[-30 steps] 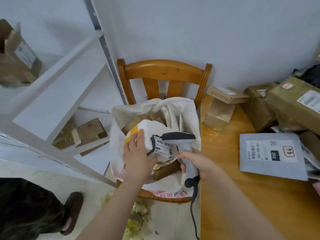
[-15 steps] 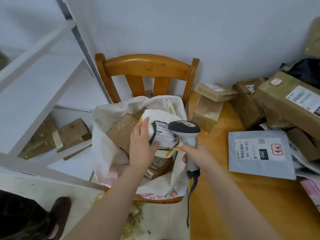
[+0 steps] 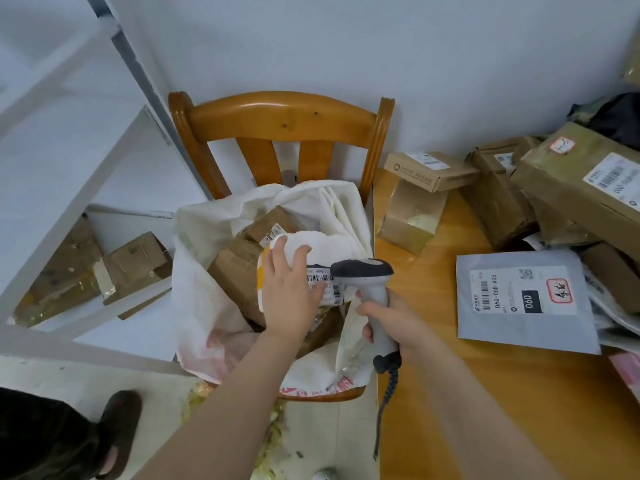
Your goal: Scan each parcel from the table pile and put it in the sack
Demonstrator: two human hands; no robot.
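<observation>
Scanning step, by the look of it, with the drop into the sack not yet made.

Holding a white parcel (image 3: 311, 244) in the left hand (image 3: 289, 292), right over the open mouth of the sack (image 3: 204, 271) on the wooden chair (image 3: 284, 116). Fingers spread across the parcel's near face, tips reaching its upper edge, thumb down beside the barcode label (image 3: 334, 289). Hard to tell whether fully lifted or partly resting on the brown boxes (image 3: 239, 268) inside the sack.

Gripping the scanner (image 3: 363, 273) in the right hand (image 3: 391, 322), fingers wrapped round the handle, dark head pointed left at the label and just beside it. With the cable (image 3: 389, 393) hanging down from the handle's base, along the left edge of the table (image 3: 485, 410).

Parcel straight ahead of the left hand and just left of the right. Long axis running away from the body, tilted a little to the right, label at the near right end, facing the scanner. Sack directly underneath, so probably only a short lowering and a release needed, no sideways carry. Left hand plainly the nearer of the 2, on the parcel itself; right hand busy with the scanner.

The 2 forearms reaching forward from the bottom of the view and converging at the sack, back of the left hand turned up, right fist upright near the table's left edge.

Next in line, likely: 1 grey mailer (image 3: 519, 299) lying flat, label up, well apart to the right on the table, with the pile of brown parcels (image 3: 571, 188) behind it.
</observation>
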